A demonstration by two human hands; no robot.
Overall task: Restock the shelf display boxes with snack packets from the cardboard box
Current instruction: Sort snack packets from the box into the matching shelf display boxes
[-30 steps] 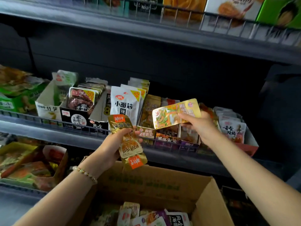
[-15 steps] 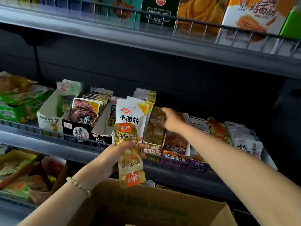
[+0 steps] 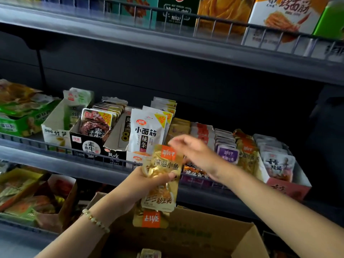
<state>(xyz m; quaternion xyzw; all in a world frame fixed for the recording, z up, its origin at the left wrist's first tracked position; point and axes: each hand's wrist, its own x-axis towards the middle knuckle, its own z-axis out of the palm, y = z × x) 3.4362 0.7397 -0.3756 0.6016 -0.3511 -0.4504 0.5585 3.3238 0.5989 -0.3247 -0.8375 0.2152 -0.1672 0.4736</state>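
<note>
The step in hand looks like feeding packets, one at a time, into the row on the middle shelf (image 3: pixel 55 165). Its wire-fronted ledge carries the display boxes (image 3: pixel 54 133) side by side, most of them well filled. The cardboard box (image 3: pixel 204 237) stands open just below the shelf front, with a few packet tops showing inside.

The gold snack packets (image 3: pixel 165 164) are held in front of the shelf edge, above the cardboard box. They are small, crinkled foil pouches with an orange tab; one is upright and another hangs below it upside down (there may be more behind).

The left hand (image 3: pixel 147 181) grips them, thumb across the front. The right hand (image 3: pixel 195 151) is loosely spread and blurred, its fingertips at the top packet's upper edge, apparently holding nothing.

Next, I judge, the right hand must pinch the top packet free without dragging its slippery neighbour along. It then needs slotting upright into the matching box, probably the amber packets (image 3: pixel 247 159) to the right, which seem to bear the same lettering.
</note>
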